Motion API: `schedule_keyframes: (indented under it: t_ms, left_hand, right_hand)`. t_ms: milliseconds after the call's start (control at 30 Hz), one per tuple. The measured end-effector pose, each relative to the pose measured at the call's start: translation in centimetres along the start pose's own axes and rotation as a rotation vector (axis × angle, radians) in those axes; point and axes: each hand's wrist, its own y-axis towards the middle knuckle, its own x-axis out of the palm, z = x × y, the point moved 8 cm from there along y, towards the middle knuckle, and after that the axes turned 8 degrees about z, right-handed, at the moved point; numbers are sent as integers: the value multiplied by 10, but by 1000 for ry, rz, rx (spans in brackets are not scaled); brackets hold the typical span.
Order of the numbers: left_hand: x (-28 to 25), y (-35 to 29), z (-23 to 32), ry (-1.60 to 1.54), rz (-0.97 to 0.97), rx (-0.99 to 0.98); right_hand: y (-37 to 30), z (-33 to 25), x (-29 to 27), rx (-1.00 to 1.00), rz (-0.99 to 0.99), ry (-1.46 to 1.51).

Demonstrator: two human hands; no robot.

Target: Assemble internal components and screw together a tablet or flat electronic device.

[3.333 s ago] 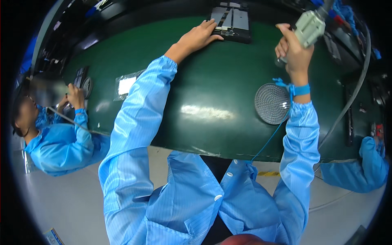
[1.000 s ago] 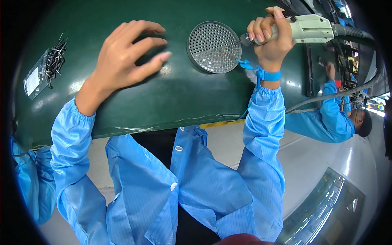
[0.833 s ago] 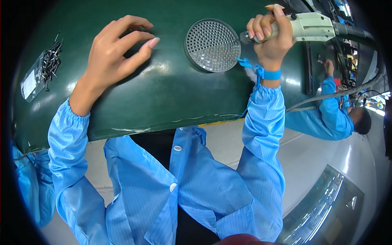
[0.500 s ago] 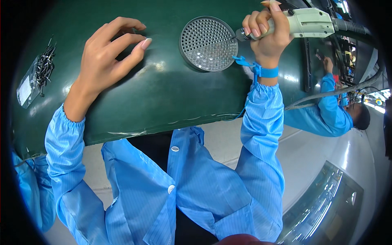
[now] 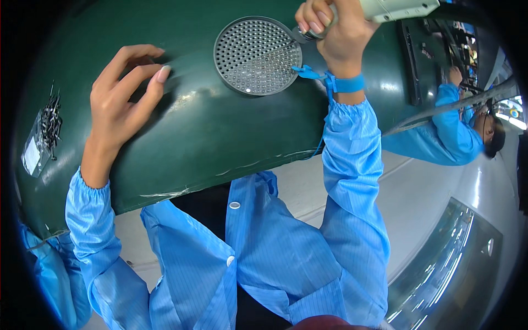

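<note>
My right hand is wrapped around a pale cream electric screwdriver, partly cut off by the top edge of the view. Its metal nose lies over the right rim of a round grey tray on the table. Rows of small holes fill the tray; those in the upper part look dark, while the lower part glints, with contents too small to make out. Left of the tray, my left hand hovers low over the table, empty, its fingers bent and apart. A blue wrist strap circles my right wrist.
A clear bag with dark screws lies at the table's left. The green table ends just before my body. A grey cable crosses at the right, near a dark bar. A person in blue works beyond.
The whole view has shifted: tray and right hand now appear further left and higher, the left hand and screw bag lower. Both hands keep much the same pose.
</note>
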Motion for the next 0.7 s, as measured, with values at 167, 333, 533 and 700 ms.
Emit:
schedule_keyframes:
  t_ms: [167, 333, 533, 700]
  left_hand:
    - [-1, 2, 0, -10, -1, -42]
    - [-2, 2, 2, -19, 25, -48]
    - [-20, 3, -3, -88, 180, -66]
    - [-4, 23, -5, -117, 231, -97]
  right_hand:
    - [-1, -4, 3, 30, 24, 3]
    - [-4, -19, 6, -27, 49, 17]
    - [-7, -36, 13, -5, 75, 109]
    - [-9, -30, 21, 43, 20, 122]
